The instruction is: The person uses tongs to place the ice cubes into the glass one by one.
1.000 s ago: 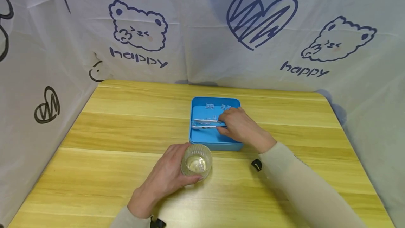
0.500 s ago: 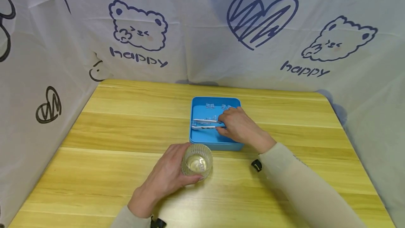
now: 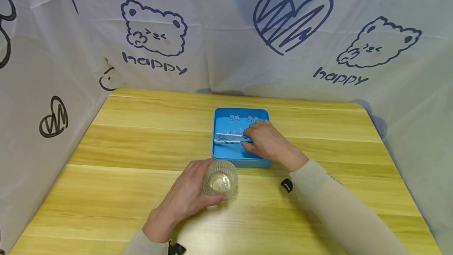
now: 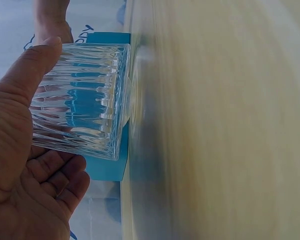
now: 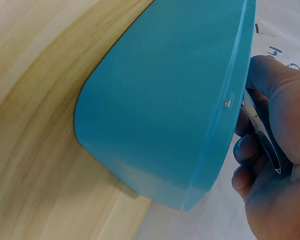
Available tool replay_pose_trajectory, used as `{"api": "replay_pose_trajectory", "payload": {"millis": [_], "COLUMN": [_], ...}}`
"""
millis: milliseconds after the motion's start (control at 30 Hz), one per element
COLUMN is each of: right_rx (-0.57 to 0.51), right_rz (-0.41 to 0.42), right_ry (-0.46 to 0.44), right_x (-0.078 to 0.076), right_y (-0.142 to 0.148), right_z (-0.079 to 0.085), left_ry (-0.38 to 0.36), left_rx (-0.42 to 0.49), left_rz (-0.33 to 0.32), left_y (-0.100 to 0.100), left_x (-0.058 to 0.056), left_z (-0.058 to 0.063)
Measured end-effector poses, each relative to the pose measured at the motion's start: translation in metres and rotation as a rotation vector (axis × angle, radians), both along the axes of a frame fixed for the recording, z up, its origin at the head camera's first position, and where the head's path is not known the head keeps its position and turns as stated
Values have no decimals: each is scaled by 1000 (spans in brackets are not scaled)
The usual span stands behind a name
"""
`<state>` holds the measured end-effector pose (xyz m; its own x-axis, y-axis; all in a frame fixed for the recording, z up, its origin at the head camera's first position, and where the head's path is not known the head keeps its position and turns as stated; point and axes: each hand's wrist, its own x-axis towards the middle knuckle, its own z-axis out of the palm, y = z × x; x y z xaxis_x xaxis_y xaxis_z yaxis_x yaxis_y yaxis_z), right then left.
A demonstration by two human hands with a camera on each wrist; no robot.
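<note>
My left hand (image 3: pixel 187 190) holds a clear ribbed glass (image 3: pixel 230 172), thumb on the near side and fingers round the left. Something clear lies in the bottom of the glass, too indistinct to name. Just behind the glass stands a shallow blue box (image 3: pixel 244 163) with several small clear cubes (image 3: pixel 234 118) in it. My right hand (image 3: pixel 263 139) reaches over its right side and grips a pair of tongs (image 3: pixel 228 142). Their two white arms point left, slightly apart, near the box's left wall. A clear cube seems to lie at the tips, but whether they pinch it I cannot tell.
The box and glass are on a wood-grain table (image 3: pixel 141 137). White cloth (image 3: pixel 219 62) with drawn bears and hearts hangs behind it and along the sides. Black straps (image 3: pixel 287 185) show at both wrists.
</note>
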<state>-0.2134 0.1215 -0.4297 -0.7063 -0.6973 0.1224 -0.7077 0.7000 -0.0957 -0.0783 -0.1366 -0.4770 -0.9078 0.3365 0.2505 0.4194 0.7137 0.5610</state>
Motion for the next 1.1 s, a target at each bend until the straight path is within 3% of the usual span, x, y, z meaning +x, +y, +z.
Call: {"api": "replay_pose_trajectory", "payload": {"millis": [1100], "right_rx": [-47], "right_rz": [-5], "right_ry": [-53], "right_x": [5], "right_y": [15], "right_z": [-2], "left_ry": [-27], "left_rx": [-12], "left_rz": [6], "left_y": [2], "left_x": [-1], "left_z": [0]}}
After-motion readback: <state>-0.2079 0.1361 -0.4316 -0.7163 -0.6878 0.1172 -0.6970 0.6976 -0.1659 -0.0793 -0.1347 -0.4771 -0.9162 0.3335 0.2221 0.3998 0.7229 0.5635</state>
